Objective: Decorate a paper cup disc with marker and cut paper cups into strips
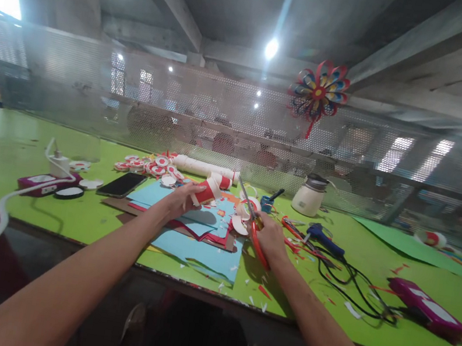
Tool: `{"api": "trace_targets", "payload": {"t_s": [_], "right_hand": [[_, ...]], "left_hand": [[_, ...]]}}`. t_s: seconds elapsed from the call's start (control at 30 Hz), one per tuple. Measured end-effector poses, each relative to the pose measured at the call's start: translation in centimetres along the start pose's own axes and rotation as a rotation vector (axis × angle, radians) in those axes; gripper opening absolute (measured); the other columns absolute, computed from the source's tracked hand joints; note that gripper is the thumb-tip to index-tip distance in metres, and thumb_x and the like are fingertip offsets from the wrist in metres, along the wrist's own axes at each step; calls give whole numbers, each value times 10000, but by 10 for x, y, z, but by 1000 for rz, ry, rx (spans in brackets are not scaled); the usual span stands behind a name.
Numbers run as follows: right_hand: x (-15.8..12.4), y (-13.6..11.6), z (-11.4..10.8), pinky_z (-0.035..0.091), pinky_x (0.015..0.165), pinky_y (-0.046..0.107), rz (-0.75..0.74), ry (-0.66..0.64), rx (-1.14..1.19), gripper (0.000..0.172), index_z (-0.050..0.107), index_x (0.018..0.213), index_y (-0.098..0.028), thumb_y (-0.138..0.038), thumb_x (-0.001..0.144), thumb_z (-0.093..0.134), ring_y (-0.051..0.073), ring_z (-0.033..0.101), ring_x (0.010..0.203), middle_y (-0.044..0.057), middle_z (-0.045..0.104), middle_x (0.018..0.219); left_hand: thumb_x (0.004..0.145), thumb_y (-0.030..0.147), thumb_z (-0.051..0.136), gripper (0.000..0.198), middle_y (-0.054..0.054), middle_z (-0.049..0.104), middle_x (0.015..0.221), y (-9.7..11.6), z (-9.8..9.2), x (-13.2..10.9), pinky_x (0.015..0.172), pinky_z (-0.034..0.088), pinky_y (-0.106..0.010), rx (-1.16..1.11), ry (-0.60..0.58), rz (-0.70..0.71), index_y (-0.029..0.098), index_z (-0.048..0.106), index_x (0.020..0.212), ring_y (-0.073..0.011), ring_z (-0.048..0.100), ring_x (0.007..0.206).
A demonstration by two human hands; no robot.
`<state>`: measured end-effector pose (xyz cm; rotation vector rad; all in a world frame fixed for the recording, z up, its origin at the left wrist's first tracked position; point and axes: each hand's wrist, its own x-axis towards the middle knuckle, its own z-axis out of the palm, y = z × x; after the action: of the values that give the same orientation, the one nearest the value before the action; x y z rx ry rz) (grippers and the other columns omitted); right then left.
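Note:
My left hand point(182, 197) is closed around a red and white paper cup point(209, 190), held just above the sheets of blue and red paper point(201, 245) on the green table point(5, 147). My right hand point(270, 237) grips red-handled scissors point(254, 224), whose blades point up and left toward the cup. White cut paper rings point(247, 208) lie just beside the scissors. Small paper scraps litter the table below both hands.
A stack of cups point(203, 167) and cut cup discs point(147, 166) lie behind. A phone point(121, 183), power strip with white cable point(41, 182), blue glue gun point(324, 237) with black cords, white kettle point(309, 198), magenta case point(428, 306) and mesh partition point(239, 121) surround.

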<state>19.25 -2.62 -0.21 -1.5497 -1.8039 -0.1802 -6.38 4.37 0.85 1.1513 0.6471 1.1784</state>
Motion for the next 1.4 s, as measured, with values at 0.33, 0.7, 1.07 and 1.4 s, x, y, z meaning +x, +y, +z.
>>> {"api": "trace_targets", "payload": {"t_s": [0.33, 0.7, 1.07, 1.4], "right_hand": [[0, -3, 1, 467, 812, 311, -59, -94, -20, 294, 684, 1092, -180, -209, 825, 564, 248, 669, 960, 100, 733, 1077], [-4, -6, 0, 468, 848, 327, -156, -210, 21, 402, 657, 1195, -217, -303, 802, 670, 252, 659, 993, 97, 722, 1099], [-4, -3, 0, 476, 845, 310, -234, -234, 120, 475, 612, 1254, -141, -308, 812, 649, 230, 636, 980, 133, 664, 1187], [-8, -7, -4, 433, 762, 288, -322, -303, 129, 213, 712, 998, -192, -220, 819, 601, 197, 606, 836, 61, 698, 957]], "left_hand": [[679, 260, 789, 336, -22, 677, 826, 9, 0, -3, 534, 469, -188, -50, 29, 89, 168, 611, 949, -128, 647, 708], [729, 226, 748, 325, -96, 699, 1007, 9, -10, 3, 757, 562, -300, -104, 15, 137, 134, 643, 1021, -199, 677, 910], [777, 283, 720, 474, -65, 677, 1080, 11, -17, 5, 748, 567, -325, -138, -22, 148, 234, 561, 1221, -191, 679, 868], [767, 286, 728, 324, -103, 690, 1021, 9, -13, 5, 851, 556, -418, -93, -32, 154, 134, 632, 1036, -219, 669, 887]]}}
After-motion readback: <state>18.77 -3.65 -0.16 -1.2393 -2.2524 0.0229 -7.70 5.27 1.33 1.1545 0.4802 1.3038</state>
